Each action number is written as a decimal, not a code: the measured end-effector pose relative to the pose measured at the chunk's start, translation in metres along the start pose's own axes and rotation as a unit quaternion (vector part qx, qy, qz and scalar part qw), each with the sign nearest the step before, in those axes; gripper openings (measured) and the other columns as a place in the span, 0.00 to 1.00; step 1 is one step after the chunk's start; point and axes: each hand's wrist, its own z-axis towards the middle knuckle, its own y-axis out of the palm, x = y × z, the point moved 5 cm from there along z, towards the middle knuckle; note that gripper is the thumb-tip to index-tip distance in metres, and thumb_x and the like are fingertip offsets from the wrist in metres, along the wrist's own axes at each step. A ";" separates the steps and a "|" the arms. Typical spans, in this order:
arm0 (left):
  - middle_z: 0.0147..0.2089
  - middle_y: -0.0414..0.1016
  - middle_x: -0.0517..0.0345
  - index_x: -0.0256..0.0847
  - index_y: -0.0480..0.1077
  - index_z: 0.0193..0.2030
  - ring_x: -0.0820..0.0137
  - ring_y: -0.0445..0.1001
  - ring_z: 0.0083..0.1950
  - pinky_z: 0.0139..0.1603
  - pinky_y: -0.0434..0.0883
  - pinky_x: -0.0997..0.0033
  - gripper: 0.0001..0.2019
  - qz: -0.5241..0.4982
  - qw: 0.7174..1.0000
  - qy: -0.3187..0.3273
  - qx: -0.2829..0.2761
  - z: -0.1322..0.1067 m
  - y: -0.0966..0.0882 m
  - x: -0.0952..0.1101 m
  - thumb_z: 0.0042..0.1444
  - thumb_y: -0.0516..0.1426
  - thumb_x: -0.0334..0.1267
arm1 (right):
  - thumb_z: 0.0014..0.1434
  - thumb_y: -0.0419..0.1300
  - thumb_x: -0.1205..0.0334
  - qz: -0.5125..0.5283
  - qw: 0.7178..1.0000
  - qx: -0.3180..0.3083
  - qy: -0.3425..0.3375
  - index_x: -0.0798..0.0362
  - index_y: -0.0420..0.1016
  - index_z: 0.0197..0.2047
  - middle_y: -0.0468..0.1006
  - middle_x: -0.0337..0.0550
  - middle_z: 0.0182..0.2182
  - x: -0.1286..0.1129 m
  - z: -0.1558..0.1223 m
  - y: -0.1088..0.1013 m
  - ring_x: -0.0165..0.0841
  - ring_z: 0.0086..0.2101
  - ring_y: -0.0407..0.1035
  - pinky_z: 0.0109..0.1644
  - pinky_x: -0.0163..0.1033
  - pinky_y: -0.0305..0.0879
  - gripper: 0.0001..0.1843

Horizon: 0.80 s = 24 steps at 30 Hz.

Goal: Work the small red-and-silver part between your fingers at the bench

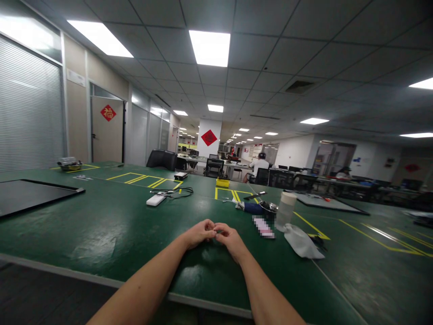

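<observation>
My left hand (200,233) and my right hand (229,237) meet above the green table (111,243), fingertips pinched together. Something tiny and pale shows between the fingers, too small to name. Both hands are closed around it. To the right of my right hand lies a pixelated pinkish flat item (263,227). Beyond that are a dark blue bundle (253,208), a metal bowl (269,207) and a translucent bottle (286,214) with a pale cap. A white cloth or bag (302,240) lies beside the bottle.
A white power strip (156,199) with a black cable (179,192) lies ahead to the left. A yellow box (222,182) stands farther back. Dark-edged boards (34,194) lie left and right (331,203). Yellow tape marks the tabletop; a seated person (260,165) is in the distance.
</observation>
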 end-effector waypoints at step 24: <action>0.27 0.70 0.60 0.32 0.71 0.42 0.76 0.65 0.26 0.27 0.59 0.77 0.21 0.046 0.999 -0.026 0.012 0.000 0.000 0.000 0.40 0.65 0.37 | 0.45 0.65 0.56 -0.112 0.993 0.030 0.029 0.56 0.75 0.34 0.66 0.33 0.16 0.011 0.000 -0.001 0.26 0.18 0.58 0.22 0.30 0.50 0.14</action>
